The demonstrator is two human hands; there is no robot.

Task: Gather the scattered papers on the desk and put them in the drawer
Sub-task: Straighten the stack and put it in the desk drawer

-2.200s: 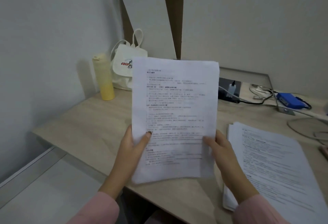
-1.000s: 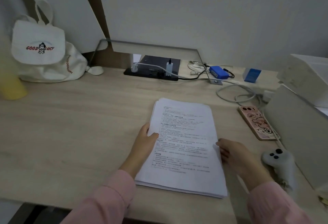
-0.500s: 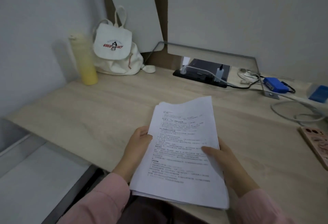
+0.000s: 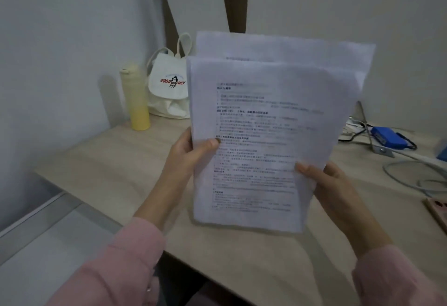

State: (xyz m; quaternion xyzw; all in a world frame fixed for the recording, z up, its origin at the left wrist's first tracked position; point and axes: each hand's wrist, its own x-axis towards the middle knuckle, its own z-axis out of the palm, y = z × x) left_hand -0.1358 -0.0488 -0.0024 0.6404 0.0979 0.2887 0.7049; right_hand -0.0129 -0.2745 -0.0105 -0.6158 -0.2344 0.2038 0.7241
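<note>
A stack of printed white papers (image 4: 266,136) stands upright above the wooden desk (image 4: 108,167), its sheets unevenly aligned, with some sticking out at the top. My left hand (image 4: 191,153) grips the stack's left edge, thumb on the front page. My right hand (image 4: 324,182) grips the lower right edge, thumb on the front too. Both arms wear pink sleeves. No drawer is in view.
A yellow bottle (image 4: 135,100) and a white canvas bag (image 4: 169,87) stand at the desk's back left by the wall. Cables, a blue device (image 4: 389,137) and a phone's corner (image 4: 437,211) lie at the right. A grey surface (image 4: 48,240) sits lower left, beside the desk.
I have lifted the stack from lying low over the desk's front edge to upright in front of me. Both hands still hold it.
</note>
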